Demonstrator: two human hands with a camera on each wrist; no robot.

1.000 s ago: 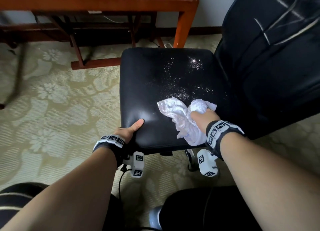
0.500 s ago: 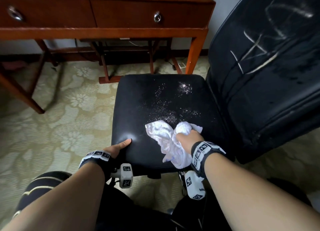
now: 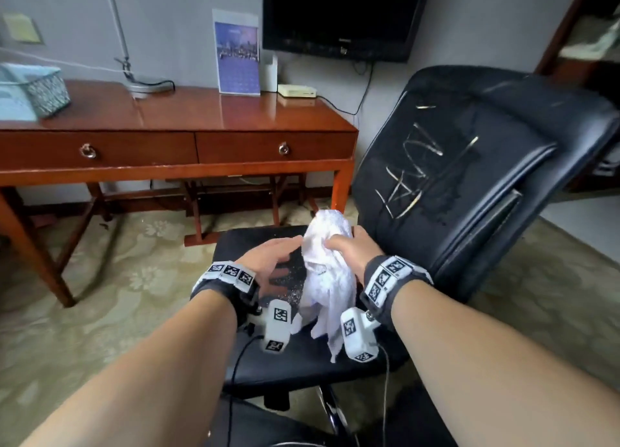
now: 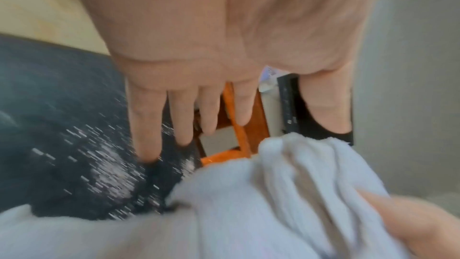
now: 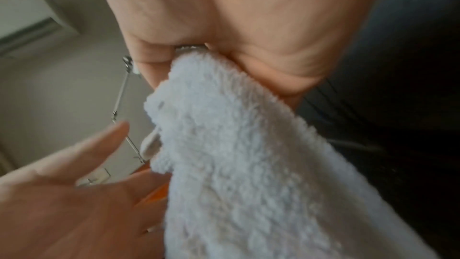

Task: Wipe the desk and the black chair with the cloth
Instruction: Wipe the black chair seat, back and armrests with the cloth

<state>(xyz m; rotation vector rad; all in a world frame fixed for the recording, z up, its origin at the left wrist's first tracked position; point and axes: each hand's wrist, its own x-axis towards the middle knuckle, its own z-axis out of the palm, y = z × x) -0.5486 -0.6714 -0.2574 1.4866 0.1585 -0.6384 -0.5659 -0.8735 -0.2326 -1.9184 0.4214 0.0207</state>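
A white terry cloth [image 3: 327, 272] hangs bunched above the black chair seat [image 3: 302, 359]. My right hand [image 3: 352, 245] grips its upper part, fingers curled round the fabric [image 5: 224, 125]. My left hand [image 3: 271, 255] is just left of the cloth with straight, spread fingers [image 4: 147, 125], holding nothing. White specks [image 4: 107, 168] dot the seat under the left hand. The scratched black backrest [image 3: 469, 165] leans at the right. The red-brown wooden desk [image 3: 188, 118] stands behind the chair.
On the desk sit a lamp base [image 3: 144, 86], a patterned box [image 3: 47, 91], a calendar card [image 3: 238, 54] and a small cream box [image 3: 297, 91]. A dark screen [image 3: 339, 17] hangs on the wall. Patterned carpet [image 3: 100, 295] lies to the left.
My right hand has lifted the cloth off the seat. My left hand let go of the seat's front edge and moved up beside the cloth. The head view tilted up to the desk top.
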